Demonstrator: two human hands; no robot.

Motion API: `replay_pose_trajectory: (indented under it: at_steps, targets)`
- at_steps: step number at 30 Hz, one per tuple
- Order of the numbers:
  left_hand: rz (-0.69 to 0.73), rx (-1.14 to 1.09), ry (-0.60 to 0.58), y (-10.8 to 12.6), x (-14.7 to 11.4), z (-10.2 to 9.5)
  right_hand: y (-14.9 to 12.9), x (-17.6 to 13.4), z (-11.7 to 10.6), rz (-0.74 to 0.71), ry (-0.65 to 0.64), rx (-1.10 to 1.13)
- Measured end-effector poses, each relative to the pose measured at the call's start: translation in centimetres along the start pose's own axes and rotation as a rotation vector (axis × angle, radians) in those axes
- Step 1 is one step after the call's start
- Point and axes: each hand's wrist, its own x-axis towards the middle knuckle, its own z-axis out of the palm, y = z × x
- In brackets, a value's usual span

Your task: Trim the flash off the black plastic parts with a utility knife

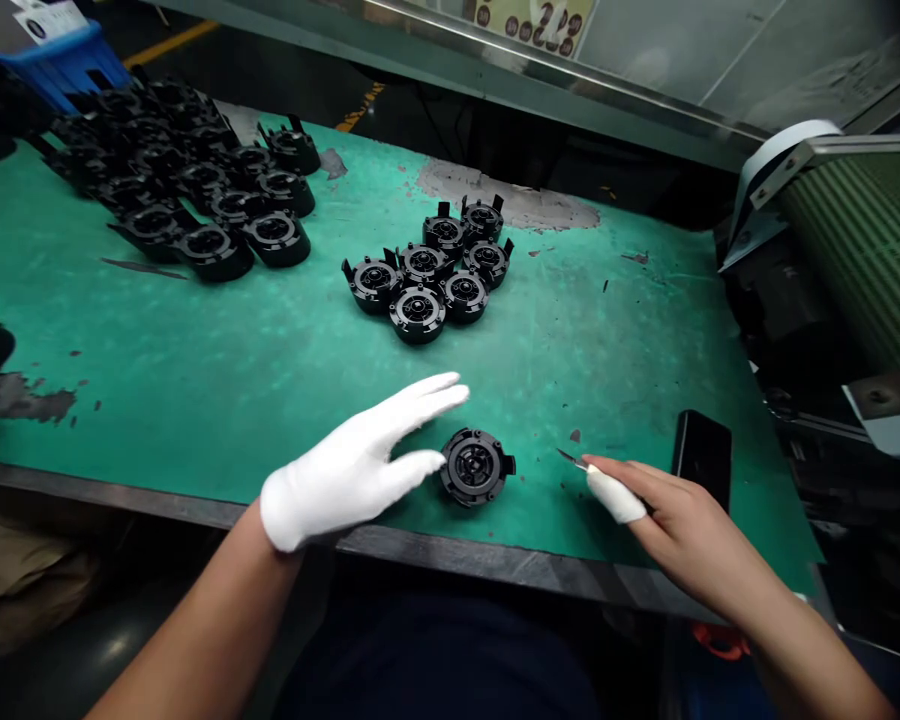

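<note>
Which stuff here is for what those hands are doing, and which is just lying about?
Probably for the work:
round black part beside the gloved left hand
thin pointed tool in the right hand
seven similar parts farther back
bigger group of parts, back left

Probably just lying about:
dark flat object by the right hand
blue bin, though its use isn't clear

By the near edge, the round black part (474,467) blocks you; bare bench (607,340) lets you pass toward the far right corner, between the cluster of black parts (424,262) and the black slab (703,450).
</note>
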Motion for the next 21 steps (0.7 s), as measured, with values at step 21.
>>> replay_pose_trajectory:
  at_steps: [21]
  targets:
    - [-0.064,-0.054,0.213,0.9,0.6,8.4,2.5,4.4,-3.1,0.208,0.15,-0.425]
